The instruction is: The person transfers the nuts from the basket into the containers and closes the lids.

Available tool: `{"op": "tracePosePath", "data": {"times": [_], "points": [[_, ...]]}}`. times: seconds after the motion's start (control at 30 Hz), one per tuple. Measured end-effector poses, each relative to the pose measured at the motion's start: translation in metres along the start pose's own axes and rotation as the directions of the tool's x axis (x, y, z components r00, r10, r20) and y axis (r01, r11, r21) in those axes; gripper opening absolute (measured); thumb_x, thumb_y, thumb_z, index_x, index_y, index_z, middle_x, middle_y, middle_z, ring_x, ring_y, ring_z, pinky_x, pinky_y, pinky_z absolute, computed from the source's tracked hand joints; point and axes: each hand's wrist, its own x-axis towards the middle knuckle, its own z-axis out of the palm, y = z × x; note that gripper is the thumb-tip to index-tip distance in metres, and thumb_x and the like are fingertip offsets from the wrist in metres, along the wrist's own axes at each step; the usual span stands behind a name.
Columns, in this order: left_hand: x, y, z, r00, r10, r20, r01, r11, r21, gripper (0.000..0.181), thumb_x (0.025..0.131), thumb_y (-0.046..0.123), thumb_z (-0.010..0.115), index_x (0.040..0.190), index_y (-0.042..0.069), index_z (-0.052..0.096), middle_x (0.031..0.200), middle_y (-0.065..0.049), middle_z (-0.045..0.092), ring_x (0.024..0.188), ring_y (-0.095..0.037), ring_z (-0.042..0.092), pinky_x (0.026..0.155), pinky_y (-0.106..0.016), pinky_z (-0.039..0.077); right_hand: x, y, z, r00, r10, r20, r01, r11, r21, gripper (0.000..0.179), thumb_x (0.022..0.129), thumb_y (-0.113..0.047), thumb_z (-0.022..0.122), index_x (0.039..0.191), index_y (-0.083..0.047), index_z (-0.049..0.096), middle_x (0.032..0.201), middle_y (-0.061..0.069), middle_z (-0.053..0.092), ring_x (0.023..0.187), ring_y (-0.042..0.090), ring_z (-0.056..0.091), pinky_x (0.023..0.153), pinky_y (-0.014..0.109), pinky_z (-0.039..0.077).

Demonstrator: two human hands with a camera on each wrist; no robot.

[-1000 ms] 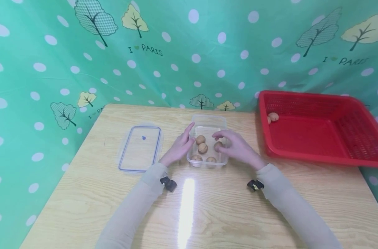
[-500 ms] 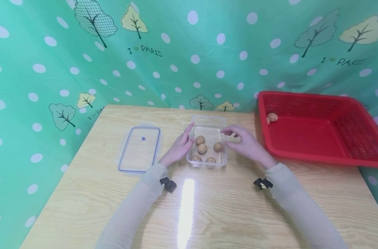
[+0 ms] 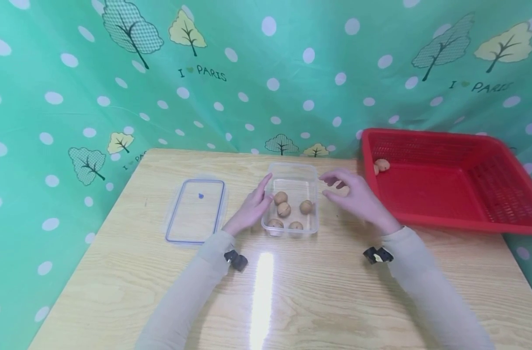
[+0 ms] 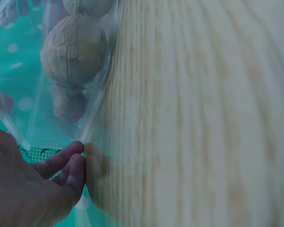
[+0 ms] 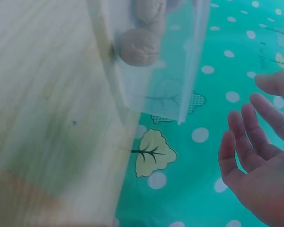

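A clear rectangular plastic container with several walnuts, one being a walnut near the right wall, stands on the table. My left hand rests against the container's left side, index finger stretched along the wall. In the left wrist view, its fingertips touch the outside of the wall, beyond a walnut seen through the plastic. My right hand hovers just right of the container with fingers loosely bent. The right wrist view shows this hand holding nothing, apart from the container.
A clear lid with a blue seal lies on the table to the left. A red plastic basket at the right has walnuts in its left back corner. A green patterned cloth hangs behind the table.
My right hand has let go of a walnut inside the container, leaving it near the right wall, and has moved out to the right. My left hand stays at the container's left side.
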Motion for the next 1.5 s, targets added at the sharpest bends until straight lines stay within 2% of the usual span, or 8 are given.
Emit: {"op": "tracePosePath", "data": {"times": [0.37,0.53,0.73,0.9,1.1,1.33,1.43,1.5], "points": [[0.000,0.000,0.000,1.000,-0.009,-0.011,0.009,1.000,-0.001,0.061,0.101,0.016,0.042,0.156,0.016,0.015,0.072,-0.004,0.041,0.064,-0.019,0.039,0.060,-0.037,0.040,0.005,-0.009,-0.021,0.999,0.024,-0.046,-0.024,1.000,-0.019,0.031,0.086,-0.002,0.068,0.117,-0.001,0.064,0.104,0.011,0.063,0.093,0.024,0.057,0.081,0.039,0.047],[-0.001,0.000,0.000,1.000,-0.020,-0.008,0.020,1.000,-0.005,0.062,0.101,0.018,0.042,0.156,0.018,0.014,0.073,-0.005,0.041,0.065,-0.020,0.040,0.061,-0.039,0.041,0.006,-0.017,-0.035,0.996,0.076,-0.051,-0.077,0.997,-0.030,0.031,0.088,-0.005,0.067,0.118,-0.003,0.064,0.103,0.010,0.064,0.093,0.022,0.058,0.079,0.034,0.046],[-0.002,0.000,0.000,1.000,-0.023,-0.004,0.023,1.000,-0.011,0.062,0.101,0.019,0.042,0.156,0.017,0.013,0.089,-0.017,0.052,0.080,-0.028,0.050,0.076,-0.048,0.047,0.010,-0.023,-0.054,0.995,0.064,-0.072,-0.069,0.995,-0.066,0.028,0.089,-0.007,0.066,0.117,-0.005,0.065,0.099,0.006,0.065,0.088,0.016,0.058,0.076,0.023,0.047],[-0.002,0.001,0.000,1.000,-0.015,-0.006,0.015,1.000,-0.020,0.061,0.101,0.017,0.042,0.156,0.015,0.014,0.075,-0.011,0.045,0.067,-0.026,0.043,0.063,-0.044,0.043,0.012,-0.028,-0.068,0.991,0.087,-0.101,-0.096,0.992,-0.086,0.028,0.088,-0.007,0.069,0.115,-0.008,0.065,0.098,0.003,0.065,0.085,0.013,0.057,0.073,0.020,0.045],[-0.001,0.001,0.000,1.000,-0.017,-0.008,0.017,1.000,-0.008,0.061,0.101,0.018,0.042,0.156,0.016,0.014,0.084,-0.014,0.050,0.074,-0.023,0.046,0.073,-0.045,0.046,0.019,-0.028,-0.084,0.990,0.101,-0.097,-0.112,0.988,-0.105,0.027,0.089,-0.008,0.068,0.116,-0.006,0.065,0.100,0.006,0.065,0.085,0.012,0.057,0.072,0.016,0.046],[-0.001,-0.002,0.000,1.000,0.000,-0.009,0.000,1.000,-0.008,0.062,0.100,0.016,0.042,0.156,0.015,0.014,0.072,-0.006,0.043,0.063,-0.021,0.042,0.063,-0.043,0.043,0.024,-0.024,-0.098,0.986,0.157,-0.052,-0.161,0.984,-0.079,0.032,0.090,-0.014,0.068,0.121,-0.008,0.064,0.106,0.006,0.063,0.081,0.016,0.057,0.059,0.019,0.049],[-0.001,-0.002,0.000,1.000,-0.001,-0.006,0.001,1.000,-0.008,0.062,0.100,0.016,0.042,0.156,0.015,0.014,0.078,-0.011,0.046,0.073,-0.026,0.048,0.075,-0.047,0.046,0.026,-0.019,-0.104,0.983,0.183,-0.035,-0.185,0.979,-0.083,0.034,0.091,-0.017,0.068,0.123,-0.009,0.063,0.108,0.006,0.062,0.087,0.015,0.057,0.063,0.017,0.049],[-0.001,-0.002,0.000,1.000,-0.004,-0.006,0.004,1.000,-0.009,0.062,0.100,0.016,0.042,0.156,0.015,0.014,0.095,-0.020,0.054,0.093,-0.033,0.054,0.090,-0.052,0.044,0.028,-0.016,-0.108,0.983,0.182,-0.019,-0.183,0.978,-0.095,0.033,0.092,-0.018,0.066,0.123,-0.009,0.063,0.109,0.006,0.062,0.090,0.014,0.057,0.069,0.016,0.048]]}}
